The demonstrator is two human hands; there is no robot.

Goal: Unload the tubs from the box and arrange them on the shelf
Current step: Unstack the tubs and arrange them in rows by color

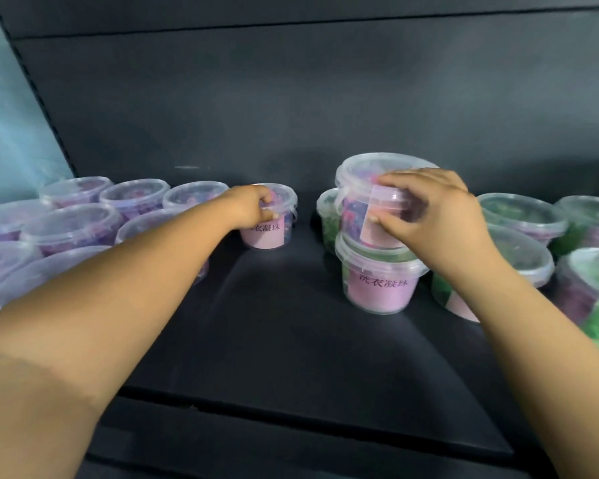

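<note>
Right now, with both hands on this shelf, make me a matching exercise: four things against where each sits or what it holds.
Column one
1. left hand
2. right hand
3. purple tubs
4. green tubs

Column two
A. left end of the shelf
B. fingers grip the top tub of a stack of two
C. right end of the shelf
D. fingers grip a lone tub in the middle

Pairs: 1-D, 2-B, 3-A, 4-C

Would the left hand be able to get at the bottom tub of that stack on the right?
Probably yes, from the side: bare shelf lies between the left hand and the bottom tub. But that hand grips the back tub now, and the right hand holds the upper tub over its lid.
</note>
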